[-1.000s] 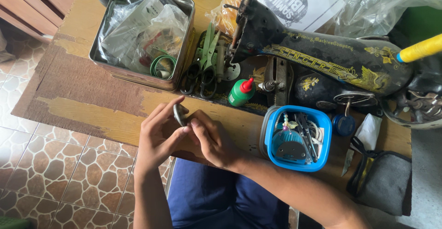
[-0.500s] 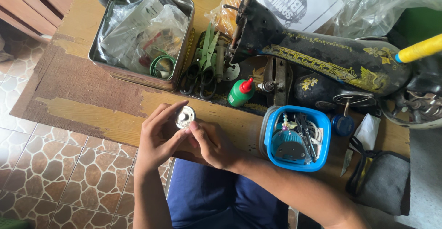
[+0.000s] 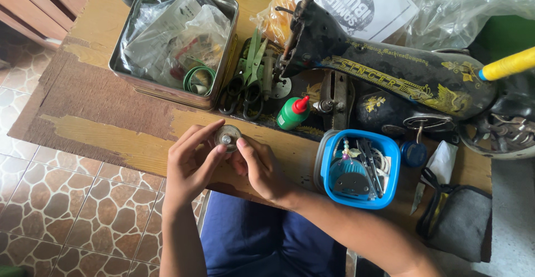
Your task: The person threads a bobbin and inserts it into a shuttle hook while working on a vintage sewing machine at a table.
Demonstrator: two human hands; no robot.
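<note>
Centrally, a small round metal bobbin case (image 3: 227, 136) is pinched between the fingers of the left hand (image 3: 192, 163) and the right hand (image 3: 259, 165), both closed on it just above the near edge of the wooden bench (image 3: 100, 126). A slackened pinch would likely drop it over that edge onto the tiled floor (image 3: 50, 199). Beyond it stand a green squeeze bottle with a red cap (image 3: 292, 113), a blue plastic box (image 3: 359, 168) of small parts, an open metal tin (image 3: 175, 40) of clear bags, the black sewing machine (image 3: 384, 76), and a white printed sheet (image 3: 368, 4) at the far edge.

shiny metal bobbin case (image 3: 227, 137); worn, rough wooden table (image 3: 100, 110); glossy blue plastic tub (image 3: 390, 160).
</note>
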